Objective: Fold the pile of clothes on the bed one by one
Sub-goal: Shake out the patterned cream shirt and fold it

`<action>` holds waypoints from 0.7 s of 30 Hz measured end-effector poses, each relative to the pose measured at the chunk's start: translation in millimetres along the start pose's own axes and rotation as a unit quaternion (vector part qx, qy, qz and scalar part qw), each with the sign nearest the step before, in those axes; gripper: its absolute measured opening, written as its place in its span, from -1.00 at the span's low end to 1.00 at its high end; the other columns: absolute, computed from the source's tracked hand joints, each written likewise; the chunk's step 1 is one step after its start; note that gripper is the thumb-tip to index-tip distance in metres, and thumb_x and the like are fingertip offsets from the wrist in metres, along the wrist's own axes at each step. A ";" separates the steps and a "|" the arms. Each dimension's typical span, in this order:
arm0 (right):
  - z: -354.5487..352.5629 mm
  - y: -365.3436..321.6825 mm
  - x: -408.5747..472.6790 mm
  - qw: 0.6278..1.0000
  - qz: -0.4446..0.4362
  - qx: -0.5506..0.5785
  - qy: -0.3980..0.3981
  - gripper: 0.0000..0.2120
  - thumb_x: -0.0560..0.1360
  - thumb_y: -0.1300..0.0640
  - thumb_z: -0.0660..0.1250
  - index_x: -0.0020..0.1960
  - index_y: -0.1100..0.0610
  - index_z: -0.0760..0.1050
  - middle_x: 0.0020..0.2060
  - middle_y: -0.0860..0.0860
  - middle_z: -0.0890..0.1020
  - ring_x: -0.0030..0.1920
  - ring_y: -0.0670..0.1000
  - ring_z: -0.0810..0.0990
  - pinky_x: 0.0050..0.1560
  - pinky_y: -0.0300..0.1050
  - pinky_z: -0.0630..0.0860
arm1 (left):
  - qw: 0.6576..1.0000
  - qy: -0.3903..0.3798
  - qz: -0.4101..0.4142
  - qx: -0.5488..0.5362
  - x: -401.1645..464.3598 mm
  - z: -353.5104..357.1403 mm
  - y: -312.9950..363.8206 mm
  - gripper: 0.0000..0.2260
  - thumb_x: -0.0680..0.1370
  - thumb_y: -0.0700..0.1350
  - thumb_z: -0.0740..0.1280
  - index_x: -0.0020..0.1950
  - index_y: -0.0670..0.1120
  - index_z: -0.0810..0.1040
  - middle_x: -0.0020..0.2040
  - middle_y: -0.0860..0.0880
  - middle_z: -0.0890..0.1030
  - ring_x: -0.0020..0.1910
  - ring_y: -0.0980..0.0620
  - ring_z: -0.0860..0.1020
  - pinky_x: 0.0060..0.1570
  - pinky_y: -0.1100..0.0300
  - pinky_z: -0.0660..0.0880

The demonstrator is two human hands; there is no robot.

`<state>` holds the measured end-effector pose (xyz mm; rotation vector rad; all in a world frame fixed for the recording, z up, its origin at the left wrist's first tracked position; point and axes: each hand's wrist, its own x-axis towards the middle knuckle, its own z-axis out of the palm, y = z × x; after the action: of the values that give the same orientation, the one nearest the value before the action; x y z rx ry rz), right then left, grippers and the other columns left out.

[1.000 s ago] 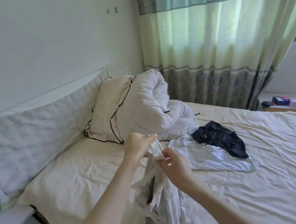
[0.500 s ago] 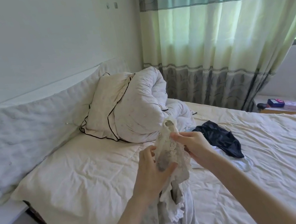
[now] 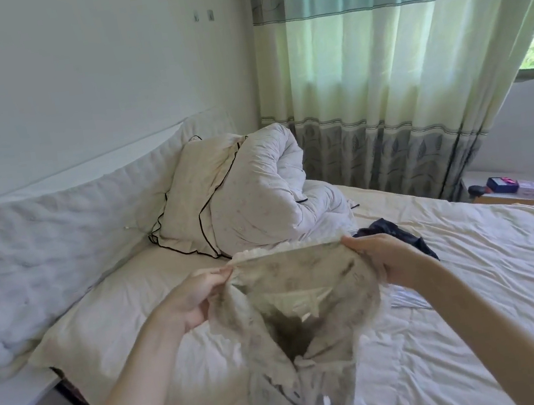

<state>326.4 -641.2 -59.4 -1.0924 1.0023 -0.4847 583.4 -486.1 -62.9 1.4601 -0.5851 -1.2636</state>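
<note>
Pale printed garment hangs lower centre of frame, above the bed, its top edge stretched roughly level left-to-right and the rest drooping toward the bottom edge. Left hand pinches the left end of that edge, right hand pinches the right end; hands well apart, both equally close to the cloth. Long axis runs hand to hand, so the fold probably turns on bringing the two ends together; dark garment lies just behind the right hand.
</note>
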 end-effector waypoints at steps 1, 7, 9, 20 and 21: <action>-4.3 -1.4 0.6 0.999 0.032 -0.006 -0.040 -0.66 0.46 0.07 0.38 0.04 0.35 0.61 -0.08 0.26 0.65 -0.13 0.18 0.66 -0.09 0.05 0.63 | 1.000 -0.018 -0.022 0.005 -0.2 -6.4 3.8 -0.77 0.60 -0.16 0.21 -0.07 -0.27 0.59 -0.28 -0.17 0.65 -0.37 -0.03 0.64 -0.37 0.17 0.59; -9.3 9.6 2.4 0.988 0.056 -0.032 -0.141 -0.67 0.34 0.02 0.44 -0.03 0.24 0.61 -0.24 0.15 0.67 -0.30 0.07 0.66 -0.29 -0.11 0.61 | 0.991 -0.061 -0.095 -0.076 0.2 -17.9 -0.3 -0.70 0.54 -0.06 0.24 -0.12 -0.21 0.70 -0.20 -0.17 0.65 -0.28 -0.06 0.63 -0.25 0.14 0.59; -5.7 22.7 2.2 0.984 -0.015 -0.091 -0.150 -0.56 0.35 -0.04 0.43 0.14 0.17 0.53 -0.05 0.11 0.65 -0.15 0.02 0.65 -0.14 -0.12 0.61 | 0.989 -0.049 -0.088 -0.107 1.1 -17.2 -5.1 -0.73 0.52 -0.10 0.24 -0.16 -0.22 0.67 -0.24 -0.16 0.61 -0.30 -0.04 0.61 -0.26 0.16 0.58; 16.4 59.4 1.5 0.650 -0.457 -0.607 0.021 -0.79 0.46 -0.05 0.39 -0.07 0.09 0.65 -0.35 -0.03 0.52 -0.43 0.02 0.52 -0.48 -0.14 0.42 | 1.000 -0.012 -0.026 0.005 -8.0 -29.2 -4.5 -0.46 0.36 0.16 0.46 0.14 -0.20 0.52 -0.09 -0.15 0.64 -0.17 -0.06 0.64 -0.20 0.09 0.61; 16.3 52.1 3.6 0.694 -0.394 -0.602 0.019 -0.79 0.51 -0.01 0.35 -0.16 0.11 0.62 -0.39 -0.06 0.49 -0.40 -0.01 0.51 -0.39 -0.13 0.42 | 0.995 -0.022 0.005 0.092 -9.4 -32.4 -4.6 -0.27 0.18 0.26 0.54 0.22 -0.07 0.46 0.05 -0.09 0.59 -0.03 -0.04 0.60 -0.04 0.07 0.58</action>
<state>335.2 -613.9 -105.9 -2.7866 0.7805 -0.4988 608.7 -463.8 -67.7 1.5822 -0.7544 -1.2635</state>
